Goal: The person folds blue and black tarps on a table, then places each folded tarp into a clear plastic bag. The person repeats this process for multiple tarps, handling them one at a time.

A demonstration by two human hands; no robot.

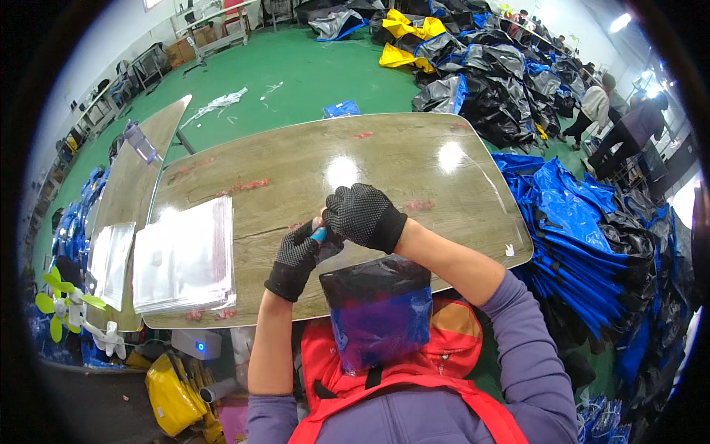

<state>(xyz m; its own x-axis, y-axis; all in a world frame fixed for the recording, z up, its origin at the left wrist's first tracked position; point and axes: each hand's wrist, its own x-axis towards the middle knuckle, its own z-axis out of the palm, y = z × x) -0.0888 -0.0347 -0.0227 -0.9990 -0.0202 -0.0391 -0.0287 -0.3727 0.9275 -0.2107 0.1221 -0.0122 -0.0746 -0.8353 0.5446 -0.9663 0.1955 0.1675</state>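
Note:
My left hand (pixel 296 255) and my right hand (pixel 362 214), both in black dotted gloves, meet above the near middle of the wood-patterned table. The fingers of both are closed and pressed together. Between them a small light-blue bit (pixel 319 234) shows at the left fingers; whatever else they hold is hidden. Just below the hands, a folded blue and black sheet packed in transparent plastic (pixel 381 314) rests against my red apron (pixel 325 362) at the table's edge. A stack of transparent plastic bags (pixel 185 259) lies to the left on the table (pixel 281 163).
Left stand a second narrow table (pixel 122 192) with a bottle (pixel 140 142) and a small green-bladed fan (pixel 63 303). Blue and black sheeting (pixel 569 237) is heaped at the right. More piles (pixel 481 74) and people (pixel 595 103) are farther back; a yellow bundle (pixel 174 392) sits below left.

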